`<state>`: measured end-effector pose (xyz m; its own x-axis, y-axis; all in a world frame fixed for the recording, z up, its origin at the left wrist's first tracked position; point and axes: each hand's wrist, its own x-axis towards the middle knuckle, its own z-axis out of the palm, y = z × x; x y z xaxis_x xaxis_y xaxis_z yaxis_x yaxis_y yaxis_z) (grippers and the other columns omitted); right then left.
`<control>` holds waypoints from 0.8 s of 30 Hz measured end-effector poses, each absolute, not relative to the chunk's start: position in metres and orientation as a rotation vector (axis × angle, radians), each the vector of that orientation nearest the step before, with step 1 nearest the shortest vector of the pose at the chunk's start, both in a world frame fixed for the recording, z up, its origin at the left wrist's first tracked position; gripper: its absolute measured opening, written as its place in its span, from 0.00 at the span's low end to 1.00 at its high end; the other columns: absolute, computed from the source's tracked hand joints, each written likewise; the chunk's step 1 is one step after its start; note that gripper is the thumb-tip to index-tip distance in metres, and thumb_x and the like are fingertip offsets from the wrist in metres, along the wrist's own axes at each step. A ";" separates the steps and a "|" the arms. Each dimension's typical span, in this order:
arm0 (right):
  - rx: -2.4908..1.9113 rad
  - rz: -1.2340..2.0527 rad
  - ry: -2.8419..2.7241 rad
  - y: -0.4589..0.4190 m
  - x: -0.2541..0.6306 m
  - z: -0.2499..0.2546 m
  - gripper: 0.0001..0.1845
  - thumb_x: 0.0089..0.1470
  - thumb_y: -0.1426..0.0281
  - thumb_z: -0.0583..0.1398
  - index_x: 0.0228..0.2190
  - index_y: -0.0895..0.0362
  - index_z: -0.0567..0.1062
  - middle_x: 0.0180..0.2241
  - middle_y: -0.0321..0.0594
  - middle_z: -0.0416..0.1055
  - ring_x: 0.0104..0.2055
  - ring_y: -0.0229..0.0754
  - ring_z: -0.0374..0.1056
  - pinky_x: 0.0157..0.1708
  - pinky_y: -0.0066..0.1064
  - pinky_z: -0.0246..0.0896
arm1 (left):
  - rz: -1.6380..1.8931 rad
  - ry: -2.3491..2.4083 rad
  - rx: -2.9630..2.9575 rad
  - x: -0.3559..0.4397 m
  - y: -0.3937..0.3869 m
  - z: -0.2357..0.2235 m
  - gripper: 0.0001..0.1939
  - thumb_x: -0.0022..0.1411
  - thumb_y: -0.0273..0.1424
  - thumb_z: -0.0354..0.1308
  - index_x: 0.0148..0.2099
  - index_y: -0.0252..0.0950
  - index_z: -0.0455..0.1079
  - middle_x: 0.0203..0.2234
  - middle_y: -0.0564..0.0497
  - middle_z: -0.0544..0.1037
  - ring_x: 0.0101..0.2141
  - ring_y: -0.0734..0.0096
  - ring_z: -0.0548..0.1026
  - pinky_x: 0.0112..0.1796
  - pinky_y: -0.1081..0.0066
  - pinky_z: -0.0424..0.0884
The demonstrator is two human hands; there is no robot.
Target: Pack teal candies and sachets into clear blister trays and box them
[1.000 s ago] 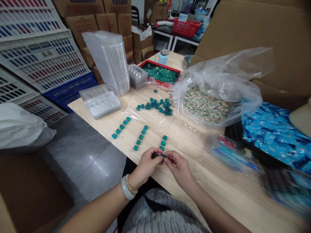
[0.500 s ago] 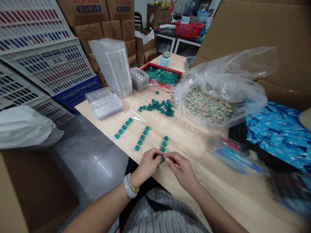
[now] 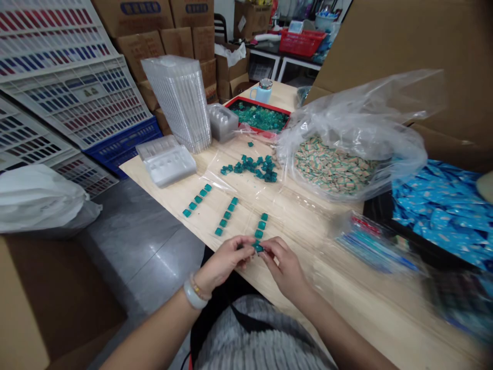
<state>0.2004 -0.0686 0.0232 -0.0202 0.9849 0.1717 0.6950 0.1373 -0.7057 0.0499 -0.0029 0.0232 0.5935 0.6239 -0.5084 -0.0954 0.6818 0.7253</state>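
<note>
Near the table's front edge, my left hand and my right hand meet around a small teal square piece. Both are closed, thumb and finger pinching it from either side. Just beyond my fingers, three similar pieces form a short row. Two more rows, a middle one and a left one, lie to its left, with several pieces in each. A loose heap of teal pieces sits farther back on the table.
Behind the heap is a red-rimmed tray of teal pieces. Clear plastic packs stand at the back left. To the right are a clear bag of small patterned pieces, blue packets and a bag of blue sticks.
My left hand has shifted slightly left and its fingers have straightened. More of the teal piece shows between my hands. The rows and heap keep their arrangement.
</note>
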 end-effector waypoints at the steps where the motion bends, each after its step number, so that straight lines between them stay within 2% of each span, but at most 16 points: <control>1: -1.705 0.541 -1.833 -0.068 0.199 0.023 0.08 0.53 0.72 0.50 0.35 0.59 0.68 0.33 0.44 0.64 0.35 0.40 0.63 0.33 0.31 0.62 | 0.529 0.843 0.684 0.045 0.000 0.025 0.15 0.45 0.28 0.60 0.38 0.34 0.64 0.25 0.54 0.70 0.24 0.80 0.67 0.25 0.78 0.60; 3: -1.900 0.483 -2.010 -0.065 0.193 0.022 0.08 0.52 0.74 0.51 0.33 0.60 0.69 0.34 0.47 0.64 0.34 0.41 0.64 0.33 0.32 0.62 | 0.635 0.840 0.628 0.037 0.006 0.029 0.17 0.45 0.24 0.58 0.40 0.35 0.62 0.31 0.52 0.71 0.31 0.76 0.70 0.31 0.75 0.64; 5: -2.042 0.465 -2.227 -0.059 0.184 0.020 0.09 0.50 0.78 0.52 0.31 0.60 0.71 0.34 0.47 0.66 0.33 0.42 0.65 0.31 0.31 0.62 | 0.629 0.826 0.622 0.032 0.010 0.029 0.14 0.45 0.24 0.58 0.38 0.33 0.62 0.33 0.49 0.71 0.35 0.72 0.71 0.36 0.72 0.65; 8: -2.074 0.421 -2.426 -0.052 0.173 0.011 0.12 0.47 0.82 0.52 0.31 0.60 0.72 0.32 0.46 0.67 0.31 0.42 0.65 0.28 0.30 0.62 | 0.572 0.858 0.655 0.031 0.009 0.023 0.14 0.47 0.26 0.59 0.38 0.31 0.63 0.33 0.48 0.71 0.36 0.71 0.71 0.40 0.71 0.65; 11: -2.019 0.329 -2.388 -0.058 0.170 -0.003 0.13 0.47 0.83 0.52 0.32 0.60 0.71 0.33 0.46 0.67 0.34 0.43 0.65 0.29 0.31 0.63 | 0.562 0.915 0.672 0.031 0.007 0.016 0.18 0.45 0.29 0.61 0.40 0.32 0.63 0.29 0.51 0.72 0.34 0.71 0.73 0.37 0.72 0.66; 14: -1.974 0.308 -2.149 -0.072 0.175 -0.008 0.14 0.49 0.79 0.52 0.38 0.60 0.69 0.33 0.46 0.68 0.35 0.44 0.65 0.32 0.34 0.64 | 0.570 0.974 0.751 0.033 0.007 0.017 0.18 0.42 0.30 0.63 0.37 0.32 0.64 0.22 0.54 0.70 0.26 0.74 0.72 0.28 0.75 0.66; 17: -1.838 0.461 -1.759 -0.082 0.186 0.004 0.13 0.51 0.73 0.53 0.41 0.58 0.66 0.35 0.45 0.68 0.34 0.42 0.65 0.33 0.34 0.63 | 0.559 0.961 0.849 0.048 0.008 0.025 0.14 0.42 0.31 0.62 0.34 0.31 0.67 0.19 0.55 0.70 0.21 0.79 0.67 0.24 0.76 0.63; 21: -1.556 0.939 -1.115 -0.079 0.210 0.027 0.11 0.53 0.66 0.51 0.36 0.57 0.66 0.24 0.37 0.67 0.25 0.36 0.64 0.26 0.29 0.62 | 0.452 0.765 0.880 0.097 0.005 0.037 0.15 0.44 0.34 0.61 0.35 0.31 0.70 0.21 0.53 0.71 0.20 0.81 0.65 0.24 0.76 0.60; 24: -1.453 1.021 -0.857 -0.083 0.235 0.027 0.09 0.51 0.65 0.53 0.32 0.58 0.67 0.23 0.35 0.67 0.22 0.34 0.62 0.22 0.27 0.61 | 0.382 0.723 0.791 0.137 0.001 0.039 0.17 0.41 0.35 0.63 0.34 0.31 0.71 0.23 0.53 0.71 0.19 0.83 0.63 0.22 0.77 0.57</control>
<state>0.2348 -0.0831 0.0273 0.3645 0.9220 -0.1302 -0.0314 -0.1276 -0.9913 0.1367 0.0011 0.0391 0.7000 0.5615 -0.4413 -0.0487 0.6540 0.7549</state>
